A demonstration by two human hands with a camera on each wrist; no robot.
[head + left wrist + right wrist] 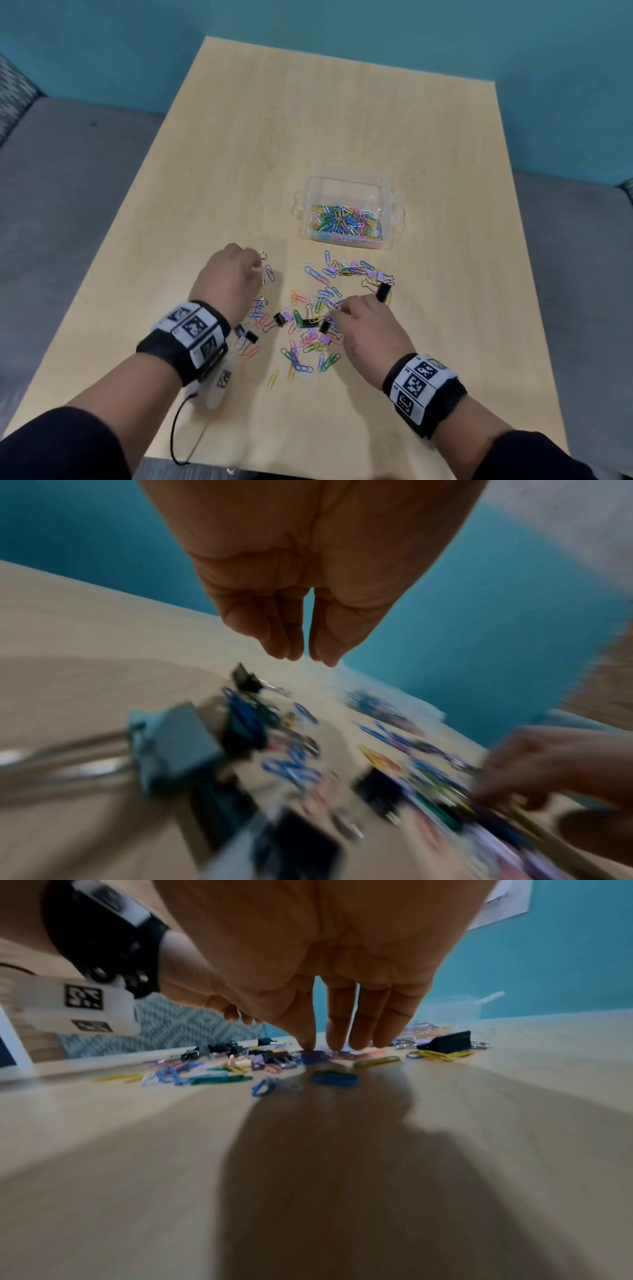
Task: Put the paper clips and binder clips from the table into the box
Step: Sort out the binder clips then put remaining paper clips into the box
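**Both hands at the clip pile; box lies ahead**

The clips lie scattered on the bench, between and just ahead of the two hands. The box, open and already part-filled with paper clips, stands beyond the pile, nearer the right hand than the left hand.

Right hand: palm down, fingers extended and relaxed, fingertips touching clips at the pile's centre; nothing visibly gripped.

Left hand: raised at the pile's left edge, fingertips drawn together, pointing down. Whether it holds a clip cannot be determined; the wrist view is blurred.

Judgement: a loaded hand must travel forward and rightward to the box.
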